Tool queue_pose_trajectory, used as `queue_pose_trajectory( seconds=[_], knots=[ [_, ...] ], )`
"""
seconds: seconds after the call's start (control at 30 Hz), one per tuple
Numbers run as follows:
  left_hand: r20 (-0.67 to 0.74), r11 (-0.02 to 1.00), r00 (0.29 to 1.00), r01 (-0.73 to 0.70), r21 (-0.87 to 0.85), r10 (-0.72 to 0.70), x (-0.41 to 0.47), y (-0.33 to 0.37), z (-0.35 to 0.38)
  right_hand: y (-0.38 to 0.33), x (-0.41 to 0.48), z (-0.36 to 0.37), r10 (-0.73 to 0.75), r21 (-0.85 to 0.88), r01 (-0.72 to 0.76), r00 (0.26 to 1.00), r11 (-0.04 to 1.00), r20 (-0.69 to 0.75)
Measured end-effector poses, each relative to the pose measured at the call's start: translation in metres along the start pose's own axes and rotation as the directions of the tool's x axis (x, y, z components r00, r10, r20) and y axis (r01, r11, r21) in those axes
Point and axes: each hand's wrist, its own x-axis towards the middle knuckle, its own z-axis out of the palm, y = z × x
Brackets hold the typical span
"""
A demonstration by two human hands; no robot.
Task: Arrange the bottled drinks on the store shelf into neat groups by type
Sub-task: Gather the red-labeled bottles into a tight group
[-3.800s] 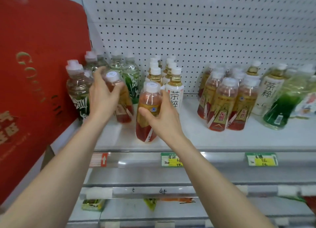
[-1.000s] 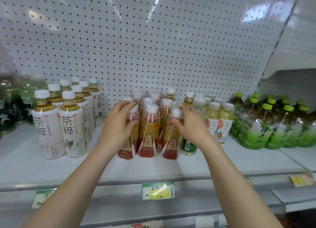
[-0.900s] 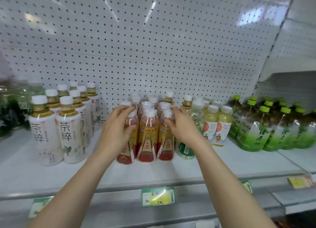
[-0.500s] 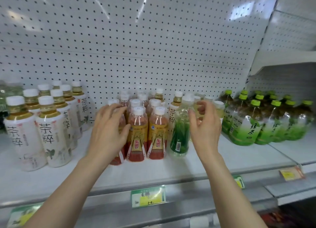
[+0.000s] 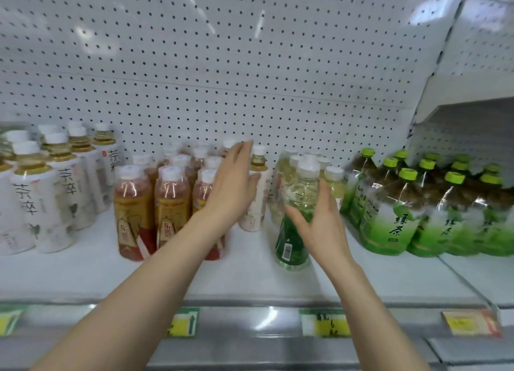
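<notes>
Presently, head view: the shelf carries bottled drinks in groups before a white pegboard. At 9 o'clock of the frame stand the white-label tea bottles. On their 3 o'clock side stand the amber tea bottles with red-and-gold labels, set in rows. A lone white-label bottle stands at the 3 o'clock edge of that amber block, apart from its own kind. The left hand is raised in front of it, fingers straight and spread, its grip wide open and holding nothing; contact with the bottle cannot be confirmed. The right hand has its grip closed round the clear green bottle, thumb across the front and fingers round the far side. That bottle sits just at 4 o'clock of frame centre, base on the shelf, cap leaning toward 1 o'clock. Directly behind it stand the pale yellow bottles. At 3 o'clock are the green-cap bottles, tightly packed. Price tags line the front rail at 6 o'clock; their print is blurred.
</notes>
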Motion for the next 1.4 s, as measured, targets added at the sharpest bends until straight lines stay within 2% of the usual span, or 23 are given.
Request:
queue_pose_trajectory(
  seconds=[0.17, 0.23, 0.3, 0.37, 0.43, 0.5, 0.6, 0.73, 0.87, 1.03, 1.2, 1.4],
  knots=[
    [0.083, 0.976, 0.974, 0.206, 0.063, -0.211, 0.038, 0.016, 0.055, 0.024, 0.002, -0.018, -0.063, 0.022, 0.063, 0.998, 0.998, 0.024],
    [0.102, 0.953, 0.947, 0.304, 0.016, -0.304, 0.041, 0.016, 0.064, 0.031, 0.003, -0.018, -0.080, 0.063, 0.077, 0.996, 0.995, 0.034],
    [0.056, 0.935, 0.936, 0.351, -0.056, -0.348, 0.039, 0.017, 0.066, 0.035, 0.005, -0.020, -0.085, 0.089, 0.081, 0.996, 0.993, 0.041],
    [0.012, 0.944, 0.946, 0.325, -0.048, -0.325, 0.032, 0.018, 0.066, 0.038, 0.007, -0.021, -0.070, 0.118, 0.062, 0.995, 0.991, 0.064],
    [0.026, 0.974, 0.973, 0.228, 0.001, -0.228, 0.016, 0.024, 0.063, 0.040, 0.007, -0.021, -0.054, 0.173, 0.038, 0.995, 0.984, 0.088],
    [0.017, 0.987, 0.988, 0.156, -0.041, -0.155, -0.003, 0.029, 0.057, 0.041, 0.007, -0.021, -0.051, 0.204, 0.032, 0.995, 0.978, 0.090],
    [-0.069, 0.969, 0.984, 0.151, -0.194, -0.167, -0.028, 0.031, 0.036, 0.038, 0.007, -0.023, -0.042, 0.223, 0.020, 0.995, 0.975, 0.095],
    [-0.118, 0.949, 0.977, 0.140, -0.284, -0.179, -0.055, 0.037, -0.006, 0.024, 0.006, -0.031, -0.076, 0.237, 0.057, 0.994, 0.970, 0.073],
    [-0.178, 0.913, 0.942, 0.209, -0.349, -0.284, -0.080, 0.023, -0.062, -0.021, 0.004, -0.029, -0.134, 0.277, 0.107, 0.988, 0.955, 0.082],
    [-0.258, 0.882, 0.884, 0.280, -0.379, -0.391, -0.114, -0.019, -0.126, -0.090, -0.008, 0.006, -0.255, 0.417, 0.168, 0.954, 0.893, 0.160],
    [-0.324, 0.888, 0.844, 0.325, -0.326, -0.428, -0.149, -0.082, -0.188, -0.164, -0.034, 0.066, -0.329, 0.474, 0.212, 0.927, 0.855, 0.179],
    [-0.380, 0.904, 0.824, 0.346, -0.249, -0.420, -0.157, -0.162, -0.260, -0.245, -0.051, 0.127, -0.307, 0.479, 0.183, 0.932, 0.859, 0.193]
  ],
)
